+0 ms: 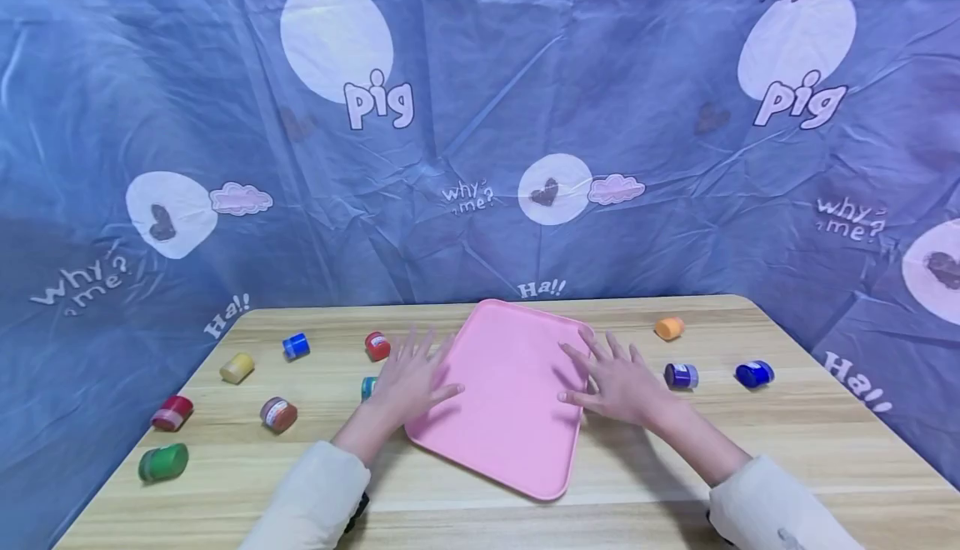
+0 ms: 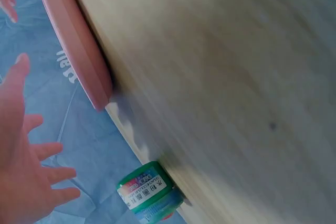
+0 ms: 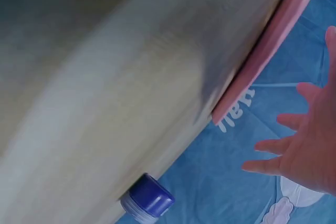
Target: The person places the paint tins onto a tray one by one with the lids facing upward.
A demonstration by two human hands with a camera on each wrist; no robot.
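Observation:
A pink tray (image 1: 510,392) lies turned at an angle on the wooden table, its surface bare. My left hand (image 1: 408,379) hovers over its left edge with fingers spread, and nothing is held. Over the right edge is my right hand (image 1: 618,383), also spread and holding nothing. A teal-green gouache paint jar (image 2: 149,190) lies on its side close to the left hand, partly hidden by it in the head view. Just right of the right hand lies a dark blue paint jar (image 1: 681,376).
More paint jars lie around on the left: red (image 1: 377,346), blue (image 1: 296,346), yellow (image 1: 237,368), brown (image 1: 278,414), dark red (image 1: 172,412) and green (image 1: 163,462). To the right are an orange jar (image 1: 669,328) and another blue jar (image 1: 754,374). A printed blue cloth (image 1: 480,117) hangs behind.

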